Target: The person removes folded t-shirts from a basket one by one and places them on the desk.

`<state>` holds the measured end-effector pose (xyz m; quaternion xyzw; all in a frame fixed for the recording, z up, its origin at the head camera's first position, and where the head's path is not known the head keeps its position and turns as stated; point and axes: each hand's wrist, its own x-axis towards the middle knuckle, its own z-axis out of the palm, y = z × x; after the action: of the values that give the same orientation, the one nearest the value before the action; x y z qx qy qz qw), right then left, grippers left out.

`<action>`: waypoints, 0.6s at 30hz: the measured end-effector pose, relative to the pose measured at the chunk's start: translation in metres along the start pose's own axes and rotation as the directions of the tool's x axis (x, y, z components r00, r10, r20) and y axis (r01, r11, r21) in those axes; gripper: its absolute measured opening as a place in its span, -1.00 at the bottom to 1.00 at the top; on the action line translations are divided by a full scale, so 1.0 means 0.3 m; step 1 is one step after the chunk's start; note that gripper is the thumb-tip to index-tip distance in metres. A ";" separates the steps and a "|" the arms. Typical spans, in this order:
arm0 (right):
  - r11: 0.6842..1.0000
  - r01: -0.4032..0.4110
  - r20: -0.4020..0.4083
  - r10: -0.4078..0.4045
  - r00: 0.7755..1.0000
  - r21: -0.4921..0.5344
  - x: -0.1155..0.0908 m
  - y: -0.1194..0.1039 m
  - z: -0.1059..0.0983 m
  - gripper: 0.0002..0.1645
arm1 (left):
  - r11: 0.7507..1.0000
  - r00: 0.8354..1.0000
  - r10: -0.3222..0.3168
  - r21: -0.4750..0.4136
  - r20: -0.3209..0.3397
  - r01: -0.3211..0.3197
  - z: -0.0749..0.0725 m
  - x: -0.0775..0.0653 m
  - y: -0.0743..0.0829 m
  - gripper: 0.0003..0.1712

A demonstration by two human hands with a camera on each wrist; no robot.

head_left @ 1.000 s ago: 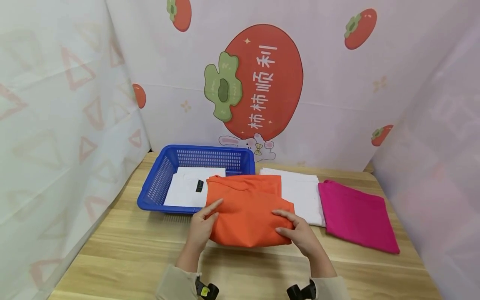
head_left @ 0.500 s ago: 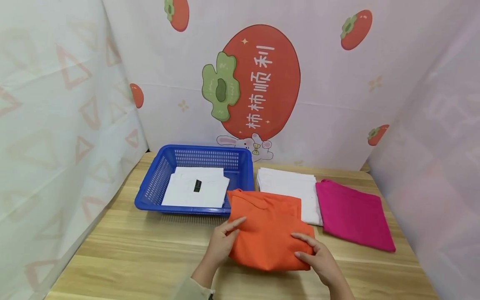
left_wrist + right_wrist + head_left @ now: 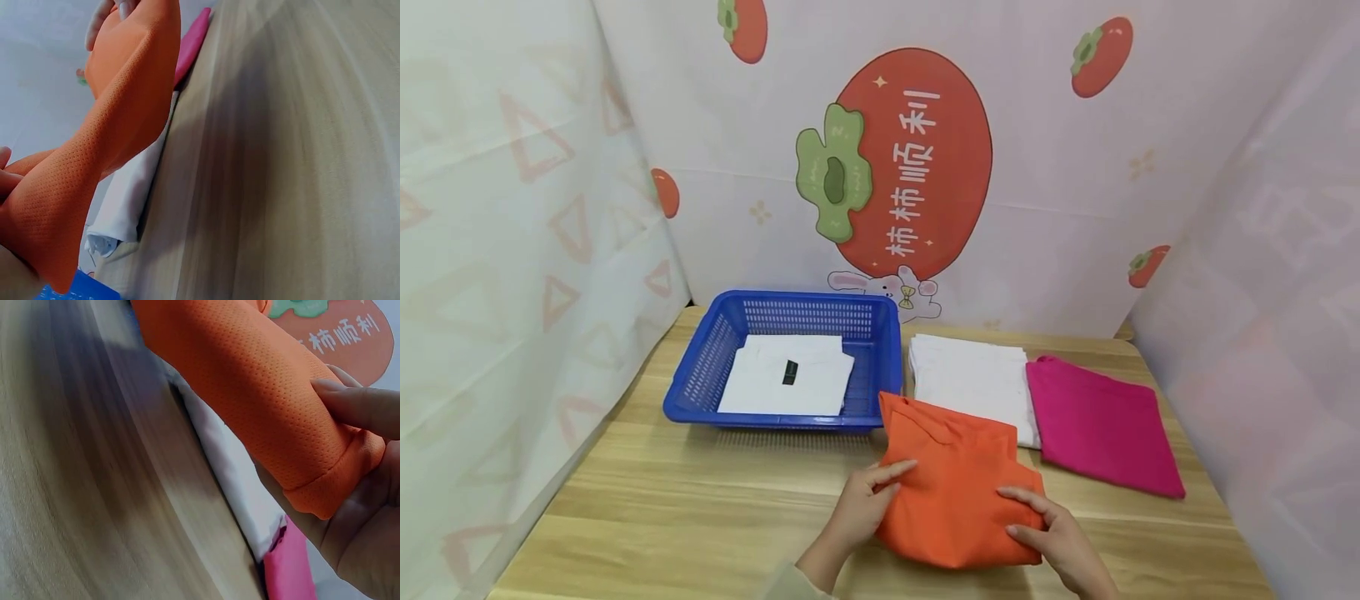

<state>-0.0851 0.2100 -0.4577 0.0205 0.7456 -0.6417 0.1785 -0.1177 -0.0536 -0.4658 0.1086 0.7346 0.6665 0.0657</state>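
A folded orange shirt [image 3: 958,492] of perforated fabric is held between both hands in front of the body. The left hand [image 3: 867,504] grips its left edge, and the right hand [image 3: 1056,537] grips the right edge, thumb and fingers on the cloth. In the left wrist view the orange shirt [image 3: 119,119] sags above the table, its shadow on the wood. The right wrist view has the right hand [image 3: 369,487] pinching a hemmed end of the orange shirt [image 3: 269,394], with fingers underneath. Parts of the fingers are hidden behind the cloth.
A blue plastic basket [image 3: 782,420] at the back left contains folded white clothing [image 3: 820,379] with a black label. To its right lie a folded white stack [image 3: 970,371] and a folded magenta cloth [image 3: 1105,429]. Printed curtains [image 3: 1037,250] enclose the wooden table [image 3: 700,517].
Both hands have carried the orange shirt to the right and nearer the body, away from the basket. The basket's white clothing and the white stack are now less covered.
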 end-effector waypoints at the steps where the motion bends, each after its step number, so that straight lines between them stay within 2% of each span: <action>1: 1.000 -0.013 -0.004 0.012 1.000 -0.012 -0.003 0.003 -0.003 -0.39 | 1.000 1.000 -0.006 0.003 0.013 0.006 0.003 -0.002 -0.001 -0.63; 6: 0.995 -0.059 -0.035 0.057 0.998 -0.076 -0.018 0.011 -0.014 -0.38 | 0.999 0.999 -0.019 0.039 0.048 0.017 0.016 -0.012 -0.016 -0.60; 14: 0.995 -0.070 0.013 0.071 0.997 -0.072 -0.036 0.041 -0.039 -0.34 | 0.993 0.996 -0.022 0.117 0.083 0.012 0.034 -0.021 -0.058 -0.64; 18: 0.994 -0.073 0.011 0.074 0.997 -0.080 -0.046 0.061 -0.050 -0.32 | 0.990 0.995 -0.037 0.140 0.091 0.024 0.042 -0.026 -0.085 -0.65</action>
<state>-0.0710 0.2305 -0.4695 0.0365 0.7681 -0.6046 0.2078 -0.1088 -0.0455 -0.4927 0.1326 0.7769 0.6069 0.1027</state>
